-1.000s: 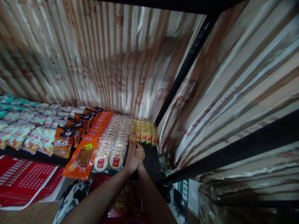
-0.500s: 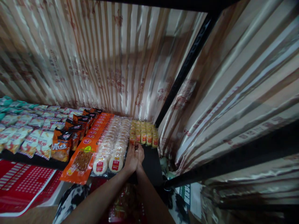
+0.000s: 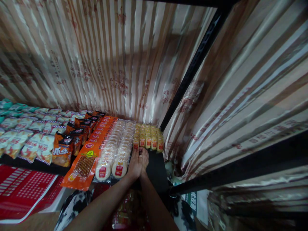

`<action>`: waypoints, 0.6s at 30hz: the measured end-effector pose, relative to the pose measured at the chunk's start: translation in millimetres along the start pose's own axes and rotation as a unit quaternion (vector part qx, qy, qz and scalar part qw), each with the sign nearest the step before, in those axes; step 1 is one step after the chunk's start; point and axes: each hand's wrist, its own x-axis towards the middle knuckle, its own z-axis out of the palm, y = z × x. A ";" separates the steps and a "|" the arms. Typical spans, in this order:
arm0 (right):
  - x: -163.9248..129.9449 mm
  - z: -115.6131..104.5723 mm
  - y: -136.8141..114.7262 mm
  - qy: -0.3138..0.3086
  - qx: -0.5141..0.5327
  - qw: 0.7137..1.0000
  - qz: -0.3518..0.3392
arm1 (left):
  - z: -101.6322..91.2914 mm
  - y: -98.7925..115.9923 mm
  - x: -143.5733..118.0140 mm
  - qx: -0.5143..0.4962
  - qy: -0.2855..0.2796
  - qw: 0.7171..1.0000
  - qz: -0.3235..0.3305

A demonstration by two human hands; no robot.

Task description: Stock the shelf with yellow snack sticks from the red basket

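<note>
Both hands are pressed together at the near end of the yellow snack packs on the black shelf. The left hand and right hand have fingers pointing far, but I can't tell what, if anything, their grip holds. The packs' rows run near to far, just right of the round rice-cracker packs. Red labels, writing too small to read.

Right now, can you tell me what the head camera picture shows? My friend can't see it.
A person's left hand and right hand press together on a dark shelf, fingertips by small yellow snack packs. Left of them lie round rice crackers and an orange snack packet. Striped shiny curtains hang behind.
</note>
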 end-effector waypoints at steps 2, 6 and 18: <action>0.6 0.0 -0.2 -0.007 -0.003 1.000 0.002 | -2.4 6.6 -1.7 0.001 -0.008 1.000 -0.002; 1.8 0.4 1.1 -0.021 0.001 1.000 -0.012 | -6.4 18.5 -3.8 0.006 -0.032 0.999 0.001; 1.0 6.5 12.5 -0.029 -0.005 0.999 -0.024 | 12.5 -23.8 11.0 0.040 -0.002 0.999 0.020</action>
